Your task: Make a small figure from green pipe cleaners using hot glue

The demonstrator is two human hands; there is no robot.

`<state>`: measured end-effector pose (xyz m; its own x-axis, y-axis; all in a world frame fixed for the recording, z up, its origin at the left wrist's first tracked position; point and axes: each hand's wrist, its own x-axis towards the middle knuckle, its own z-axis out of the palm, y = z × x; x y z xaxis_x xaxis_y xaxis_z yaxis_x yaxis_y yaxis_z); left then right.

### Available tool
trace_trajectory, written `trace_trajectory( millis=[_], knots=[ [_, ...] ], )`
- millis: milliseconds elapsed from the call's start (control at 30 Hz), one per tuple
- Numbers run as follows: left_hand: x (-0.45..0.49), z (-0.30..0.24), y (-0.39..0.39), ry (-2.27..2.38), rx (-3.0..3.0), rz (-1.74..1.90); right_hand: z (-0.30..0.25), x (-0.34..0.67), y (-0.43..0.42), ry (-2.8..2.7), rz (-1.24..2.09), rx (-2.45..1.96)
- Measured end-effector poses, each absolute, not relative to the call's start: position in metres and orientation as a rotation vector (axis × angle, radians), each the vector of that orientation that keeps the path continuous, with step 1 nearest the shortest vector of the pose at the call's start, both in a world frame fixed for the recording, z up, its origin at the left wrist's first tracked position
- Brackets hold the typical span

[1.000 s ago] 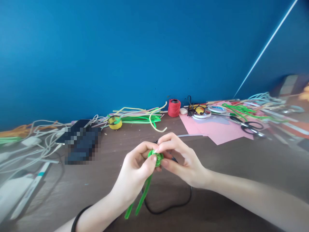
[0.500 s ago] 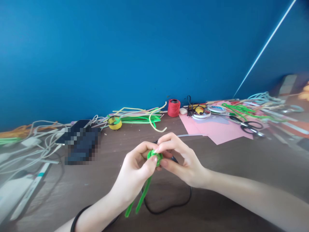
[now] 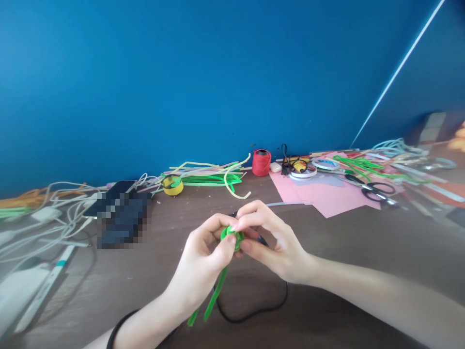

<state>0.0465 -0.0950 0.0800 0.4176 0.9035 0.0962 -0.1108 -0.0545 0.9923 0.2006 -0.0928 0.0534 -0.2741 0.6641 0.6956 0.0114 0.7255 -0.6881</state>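
Between both hands, above the middle of the dark table, is a green fuzzy pipe cleaner coiled into a small round bundle at its top. Two straight tails hang from the bundle down past my left wrist. My left hand pinches the coil from the left, its thumb across the front. From the right, my right hand closes thumb and fingertips on the coil's edge. Fingers cover part of the coil, so its far side is hidden. A black cord loops on the table under the hands.
Along the wall lie loose pipe cleaners, a yellow tape roll and a red spool. Scissors rest on pink paper at right. White cables, a dark phone and a white pen lie left.
Almost nothing differs. The hands keep the same grip on the green coil, which has shifted only very slightly.
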Motion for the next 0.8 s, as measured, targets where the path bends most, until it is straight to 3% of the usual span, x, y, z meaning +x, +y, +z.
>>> trace_trajectory(
  millis=[500, 800],
  knots=[
    [0.049, 0.079, -0.096, 0.857, 1.417, 1.041, 0.056, 0.201, -0.098, -1.707, 0.876, -0.584],
    [0.051, 0.085, -0.100, 0.907, 1.493, 1.108, 0.056, 0.194, -0.103, -1.466, 1.241, -0.555]
  ],
)
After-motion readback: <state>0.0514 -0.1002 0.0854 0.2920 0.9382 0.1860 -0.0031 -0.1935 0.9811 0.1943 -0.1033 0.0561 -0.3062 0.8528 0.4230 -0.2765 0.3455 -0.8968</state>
